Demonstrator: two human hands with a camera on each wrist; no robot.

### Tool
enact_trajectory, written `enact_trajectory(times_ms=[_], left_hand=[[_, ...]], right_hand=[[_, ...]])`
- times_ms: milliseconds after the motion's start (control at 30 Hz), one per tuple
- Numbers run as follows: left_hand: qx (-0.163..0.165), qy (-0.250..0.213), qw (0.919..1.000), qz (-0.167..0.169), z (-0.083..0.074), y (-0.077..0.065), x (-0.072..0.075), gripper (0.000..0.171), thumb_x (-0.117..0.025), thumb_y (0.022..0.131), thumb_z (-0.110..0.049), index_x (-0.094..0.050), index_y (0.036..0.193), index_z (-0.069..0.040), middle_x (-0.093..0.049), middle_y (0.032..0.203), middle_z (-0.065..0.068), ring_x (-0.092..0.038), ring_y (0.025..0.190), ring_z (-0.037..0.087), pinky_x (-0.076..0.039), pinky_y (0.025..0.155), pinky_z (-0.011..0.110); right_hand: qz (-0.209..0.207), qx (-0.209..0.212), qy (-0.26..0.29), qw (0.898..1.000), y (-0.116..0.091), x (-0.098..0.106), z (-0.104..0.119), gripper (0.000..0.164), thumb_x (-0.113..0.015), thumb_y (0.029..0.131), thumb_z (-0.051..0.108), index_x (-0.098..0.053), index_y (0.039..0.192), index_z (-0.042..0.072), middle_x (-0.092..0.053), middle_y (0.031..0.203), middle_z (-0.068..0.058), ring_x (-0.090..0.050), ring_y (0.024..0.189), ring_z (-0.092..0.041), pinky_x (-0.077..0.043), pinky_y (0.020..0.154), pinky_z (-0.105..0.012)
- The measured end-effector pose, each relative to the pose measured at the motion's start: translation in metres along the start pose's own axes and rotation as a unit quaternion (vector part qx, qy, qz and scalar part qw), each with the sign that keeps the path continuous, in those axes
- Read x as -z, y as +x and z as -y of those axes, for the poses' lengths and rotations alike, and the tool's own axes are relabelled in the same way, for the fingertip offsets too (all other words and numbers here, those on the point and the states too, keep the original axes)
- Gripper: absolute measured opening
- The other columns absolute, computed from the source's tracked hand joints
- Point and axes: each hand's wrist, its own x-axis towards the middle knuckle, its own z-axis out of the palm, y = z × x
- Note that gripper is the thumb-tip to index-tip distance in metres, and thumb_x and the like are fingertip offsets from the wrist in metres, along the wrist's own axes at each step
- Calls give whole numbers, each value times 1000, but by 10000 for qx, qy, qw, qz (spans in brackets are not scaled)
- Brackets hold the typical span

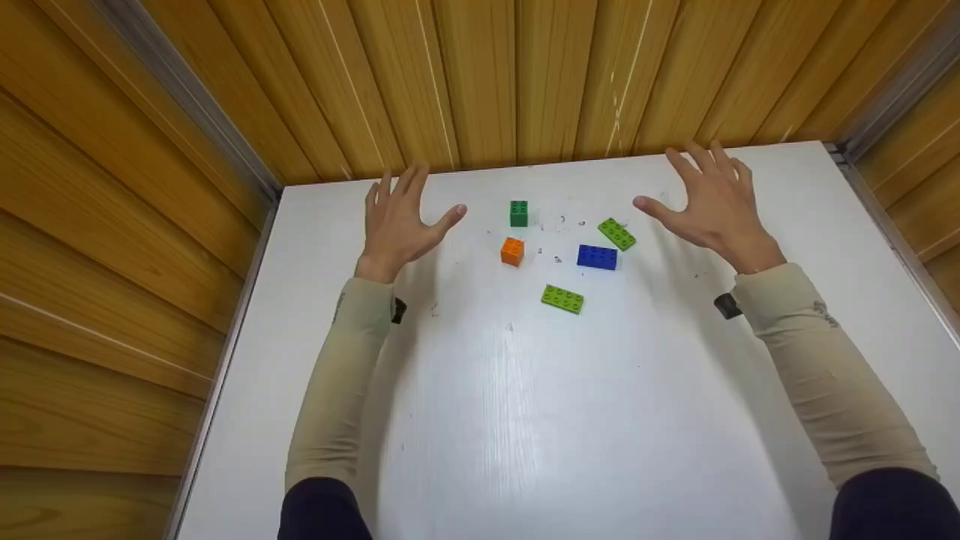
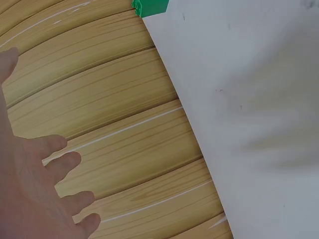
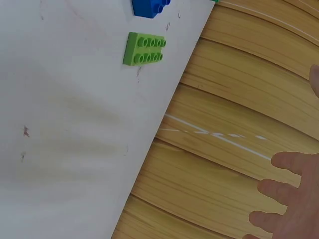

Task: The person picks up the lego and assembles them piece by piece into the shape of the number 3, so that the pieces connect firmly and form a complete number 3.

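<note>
Spread fingers and a thumb held out to the side mark my left hand (image 1: 401, 225), raised left of the bricks and holding nothing. My right hand (image 1: 716, 206) is likewise spread and bare, up at the right. Between them lie a dark green brick (image 1: 518, 214), an orange brick (image 1: 512, 252), a blue brick (image 1: 597, 257) and two flat lime green bricks, one at the back (image 1: 616, 234) and one nearer the front (image 1: 562, 299). The right hand is nearest the back lime green brick (image 3: 144, 49), which also shows in the right wrist view.
The bricks are on a white table (image 1: 487, 420) with small dark marks on it. Wood-patterned panels (image 1: 480, 82) stand behind its far edge and along the left side. A metal rail (image 1: 225, 360) runs down the left edge. Small black devices (image 1: 727, 305) sit at the wrists.
</note>
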Motion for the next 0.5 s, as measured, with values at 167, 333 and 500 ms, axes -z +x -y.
enact_trajectory(times_ms=[167,333,500], left_hand=[[-59,-307,9995,14,-2,-5,-7,102,-51,91,-81,-30,170,-20,-29,177,9,-13,165,44,-10,132,64],[-109,-587,9982,23,-5,-9,-15,99,-57,90,-78,-36,168,-21,-32,175,9,-20,164,44,-14,132,64],[-161,-794,9966,166,-8,-13,-24,100,-62,88,-76,-37,168,-22,-33,175,6,-23,163,41,-16,132,62]], right_hand=[[-48,179,205,9996,-9,-7,7,103,-53,95,80,-34,168,9,-26,175,-22,-13,163,-50,-13,126,-73],[-95,259,465,9985,-17,-14,13,101,-57,95,76,-35,167,9,-30,173,-21,-17,162,-49,-16,124,-73],[-107,294,749,9967,-28,-26,18,99,-64,94,71,-36,167,10,-34,171,-19,-25,159,-46,-19,123,-72]])
